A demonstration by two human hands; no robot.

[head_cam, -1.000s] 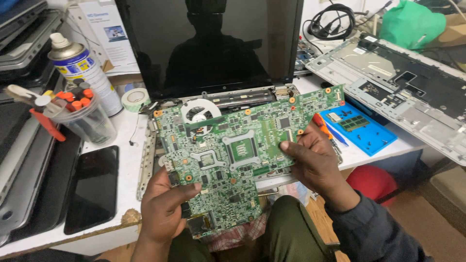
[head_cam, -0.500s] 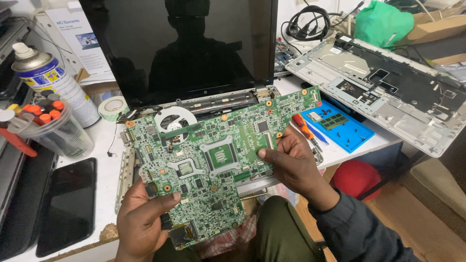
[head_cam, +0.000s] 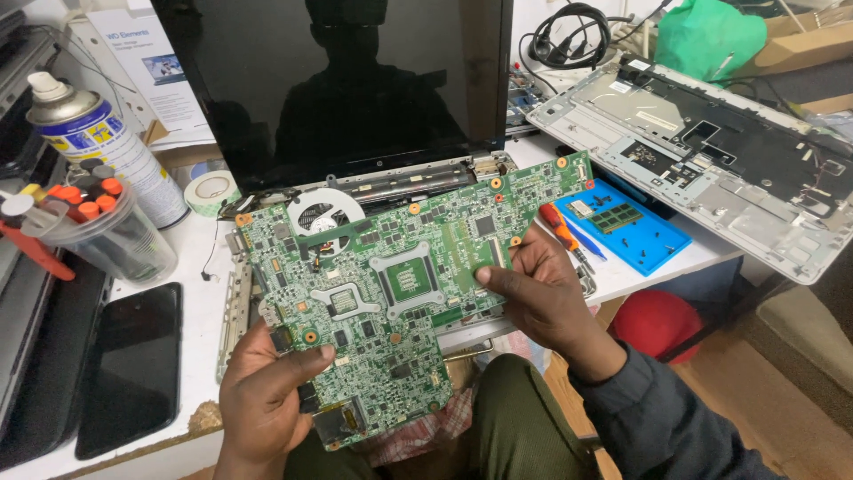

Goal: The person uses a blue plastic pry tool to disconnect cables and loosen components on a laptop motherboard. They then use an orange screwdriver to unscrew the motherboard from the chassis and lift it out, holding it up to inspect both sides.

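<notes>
Head view: green laptop motherboard (head_cam: 391, 293), tilted over opened laptop base (head_cam: 418, 182), pinched at 7 o'clock by left hand (head_cam: 267, 400), at 3 o'clock by right hand (head_cam: 546, 298).

Green circuit board (head_cam: 400, 293) with silver squares and orange-ringed holes — blue mat (head_cam: 635, 227), white table (head_cam: 200, 302), black phone (head_cam: 129, 369), red-capped markers (head_cam: 84, 197), green bag (head_cam: 711, 36)

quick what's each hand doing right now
Left hand: closed on the lower left edge of the green circuit board, thumb on top.
Right hand: gripping the board's right edge.
</notes>
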